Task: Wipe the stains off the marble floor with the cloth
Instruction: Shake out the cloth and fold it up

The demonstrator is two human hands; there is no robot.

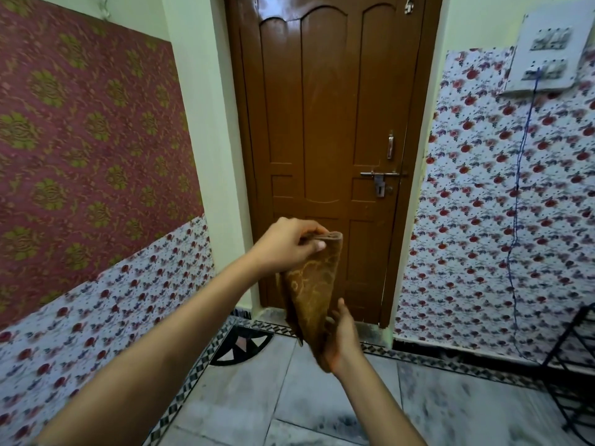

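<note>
Marble floor [322, 397] sat closest, grey smudges all over it, with the cloth [314, 294] hanging folded in the air above it, well short of the brown door [322, 123]. Right hand [343, 339] cupped the cloth's bottom end with fingers curled round it, left hand [286, 246] pinched the top fold. Looked like the person was just sorting the cloth out, no wiping yet. Next move probably needs crouching and pressing it onto a smudge. Beyond the cloth, that door was bolted.

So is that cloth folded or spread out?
Folded: the cloth hangs doubled over, left hand pinching its top fold, right hand holding its lower end.
</note>
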